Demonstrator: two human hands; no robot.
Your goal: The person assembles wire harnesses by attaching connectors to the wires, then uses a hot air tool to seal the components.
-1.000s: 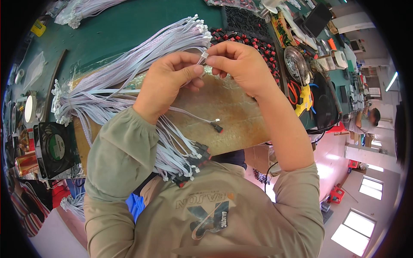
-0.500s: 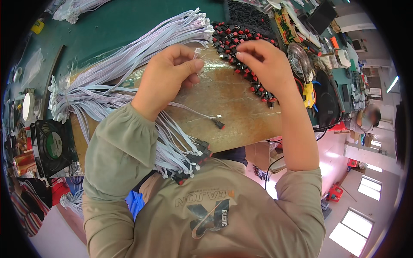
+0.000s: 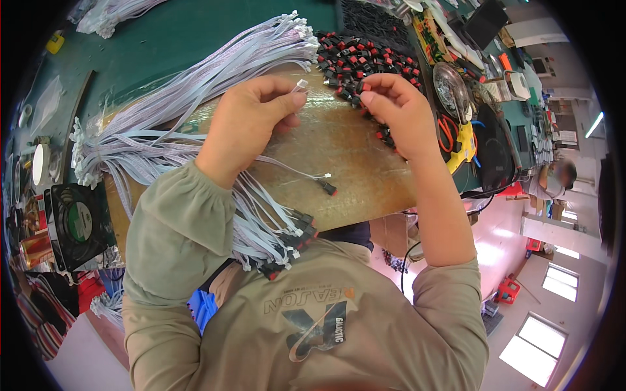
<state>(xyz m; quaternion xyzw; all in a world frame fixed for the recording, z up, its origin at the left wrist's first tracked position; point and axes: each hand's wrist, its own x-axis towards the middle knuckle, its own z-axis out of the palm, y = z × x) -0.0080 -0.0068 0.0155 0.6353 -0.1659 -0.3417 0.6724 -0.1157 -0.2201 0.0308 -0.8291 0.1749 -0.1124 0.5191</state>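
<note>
My left hand [image 3: 251, 117] pinches the white plug end [image 3: 300, 85] of a flat white cable between thumb and forefinger. Across from it, my right hand [image 3: 404, 114] has thumb and forefinger closed on a small black-and-red switch [image 3: 363, 87], at the near side of a heap of the same switches [image 3: 372, 58]. The plug and the switch are apart. A thin cable runs out below my left hand to a black switch with a red face [image 3: 327, 188], beside a small white plug, lying on the brown board [image 3: 365, 176].
Bundles of white cables [image 3: 222, 65] lie at the left. More cables, ending in black-and-red switches [image 3: 301, 228], hang by the board's near edge. A black fan [image 3: 77, 225] stands at far left. A round dish [image 3: 451, 88] and yellow-handled tool [image 3: 464, 150] are at right.
My right hand has shifted slightly nearer and a red-faced switch now shows at its fingertips. My left hand keeps its hold on the cable plug, its wrist turned a little.
</note>
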